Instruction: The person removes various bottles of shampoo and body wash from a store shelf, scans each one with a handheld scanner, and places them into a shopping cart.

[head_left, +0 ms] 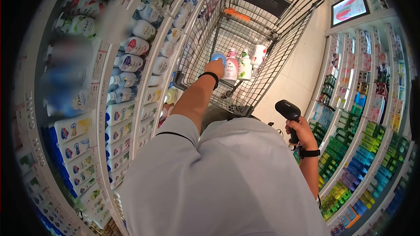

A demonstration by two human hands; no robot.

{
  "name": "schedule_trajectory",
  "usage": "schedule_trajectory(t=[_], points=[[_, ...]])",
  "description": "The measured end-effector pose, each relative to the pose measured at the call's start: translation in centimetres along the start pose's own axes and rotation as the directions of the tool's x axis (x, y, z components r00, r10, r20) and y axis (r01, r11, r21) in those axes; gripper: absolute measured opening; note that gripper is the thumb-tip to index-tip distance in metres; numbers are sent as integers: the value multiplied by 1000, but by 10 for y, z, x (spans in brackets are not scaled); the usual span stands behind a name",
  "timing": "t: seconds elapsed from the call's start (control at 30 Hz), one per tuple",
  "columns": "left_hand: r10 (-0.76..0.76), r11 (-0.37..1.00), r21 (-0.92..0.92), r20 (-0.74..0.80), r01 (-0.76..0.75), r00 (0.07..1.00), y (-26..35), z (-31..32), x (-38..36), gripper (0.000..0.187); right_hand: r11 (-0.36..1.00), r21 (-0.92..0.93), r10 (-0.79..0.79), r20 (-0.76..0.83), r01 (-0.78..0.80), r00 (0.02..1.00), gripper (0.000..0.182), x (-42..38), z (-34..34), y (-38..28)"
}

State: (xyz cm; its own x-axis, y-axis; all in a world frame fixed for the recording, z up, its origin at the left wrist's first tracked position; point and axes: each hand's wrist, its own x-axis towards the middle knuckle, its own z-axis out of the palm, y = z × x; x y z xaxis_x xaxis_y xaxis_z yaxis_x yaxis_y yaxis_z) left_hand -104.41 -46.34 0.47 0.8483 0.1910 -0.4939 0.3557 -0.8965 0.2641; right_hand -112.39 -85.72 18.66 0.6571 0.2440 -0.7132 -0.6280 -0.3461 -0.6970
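My left hand [214, 67] reaches down into the shopping cart [280, 52], its fingers wrapped round a blue bottle [218, 56] whose lower part is hidden by the hand. Right beside it stands a pink Dove bottle [231, 68]. A white bottle with green leaf print [245, 67] and a white bottle with red print [259, 54] are in the cart to its right. Off to the right of the cart, my right hand [303, 132] grips a black barcode scanner [288, 111] by its handle, with the scanner head pointing up and left.
Shelves of pump bottles [131, 63] and body wash packs [74, 148] line the left side. To the right are shelves of small boxed goods [350, 148], with a display screen [350, 8] above them. An orange strip [236, 14] lies across the cart's inside, and pale floor tiles [302, 57] show beyond it.
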Motion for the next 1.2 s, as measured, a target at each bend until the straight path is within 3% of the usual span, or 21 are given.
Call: schedule_trajectory(t=[0.13, 0.27, 0.37, 0.43, 0.5, 0.57, 0.6, 0.67, 0.73, 0.8, 0.83, 0.93, 1.0, 1.1, 1.2], points=[[-38, 999, -5, 241, 40, 970, -17, 28, -2, 38, 997, -61, -40, 128, 48, 991, 19, 21, 18, -18], [13, 990, -141, 253, 24, 967, -15, -2, -19, 44, 980, -173, -62, 229, 104, 971, 18, 41, 32, -30], [114, 900, -414, -77, -136, 990, -26, -40, -42, 59, 971, -194, -80, 276, 137, 958, 17, 52, 45, -39], [23, 792, -584, -263, -178, 965, -35, -86, -82, 62, 972, -184, -79, 326, 145, 942, 17, 60, 53, -45], [-141, 751, -592, -576, -292, 805, -47, -136, -141, 58, 973, -185, -66, 351, 139, 934, 17, 66, 62, -53], [-300, 843, -452, -845, -291, 444, -78, -167, -185, 57, 968, -197, -70, 385, 156, 920, 16, 72, 72, -62], [-293, 929, -338, -921, -153, 256, -99, -185, -209, 59, 967, -204, -62, 395, 154, 916, 16, 74, 76, -66], [-269, 951, -270, -963, 151, -30, -136, -217, -262, 66, 964, -202, -67, 437, 171, 897, 17, 81, 82, -71], [-263, 887, -327, -938, 325, -226, -174, -238, -302, 72, 953, -227, -72, 469, 199, 880, 16, 90, 85, -73], [-401, 779, -484, -873, 399, -276, -197, -253, -331, 78, 953, -211, -87, 493, 216, 865, 16, 92, 90, -77], [-395, 780, -482, -874, 400, -284, -208, -258, -337, 78, 954, -198, -97, 506, 224, 857, 16, 93, 92, -79], [-468, 743, -521, -853, 420, -231, -219, -270, -341, 86, 958, -185, -100, 500, 218, 860, 18, 90, 99, -84], [-642, 632, -629, -752, 452, -148, -215, -280, -339, 87, 958, -183, -104, 500, 222, 860, 19, 93, 99, -82], [-754, 561, -704, -652, 436, -83, -228, -284, -337, 84, 961, -163, -113, 511, 225, 852, 16, 95, 98, -79], [-721, 561, -686, -680, 463, -134, -229, -280, -333, 80, 972, -127, -110, 493, 197, 863, 18, 89, 99, -80]])
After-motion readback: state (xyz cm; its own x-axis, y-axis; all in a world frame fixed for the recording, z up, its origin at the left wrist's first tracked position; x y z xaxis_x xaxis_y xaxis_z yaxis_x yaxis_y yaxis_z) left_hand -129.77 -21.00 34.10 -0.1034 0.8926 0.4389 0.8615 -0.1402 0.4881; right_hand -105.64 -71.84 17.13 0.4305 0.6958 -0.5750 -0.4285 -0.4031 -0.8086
